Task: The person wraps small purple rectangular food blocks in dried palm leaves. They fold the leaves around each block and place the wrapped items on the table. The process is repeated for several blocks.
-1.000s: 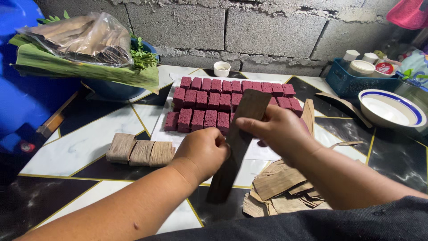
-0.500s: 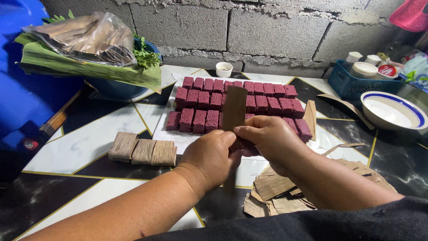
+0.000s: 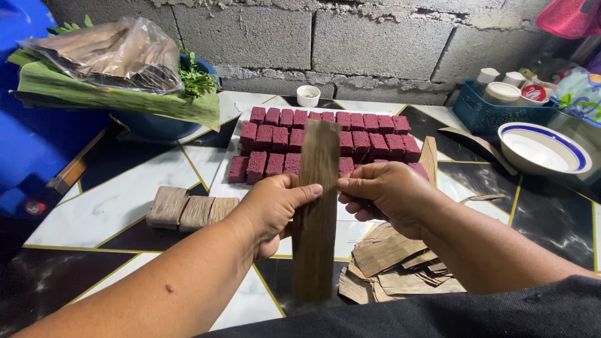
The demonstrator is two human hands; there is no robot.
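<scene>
A long brown dried leaf strip (image 3: 316, 213) stands upright in front of me, flat side facing the camera. My left hand (image 3: 270, 209) pinches its left edge and my right hand (image 3: 382, 191) pinches its right edge at about mid-height. Behind the strip lie several dark red square cakes (image 3: 275, 141) in rows on a white sheet (image 3: 226, 184). Three bundles wrapped in dried leaf (image 3: 191, 209) sit side by side to the left of my left hand. A loose pile of dried leaf pieces (image 3: 391, 266) lies under my right forearm.
A blue basin (image 3: 153, 122) at back left carries green leaves and a plastic bag of dried leaves. A small white cup (image 3: 308, 96) stands by the block wall. At right are a blue-rimmed white bowl (image 3: 543, 149) and a blue basket of jars (image 3: 494, 112).
The leaf strip has turned from tilted and edge-on to upright with its flat face toward me. My hands have moved apart to its two edges.
</scene>
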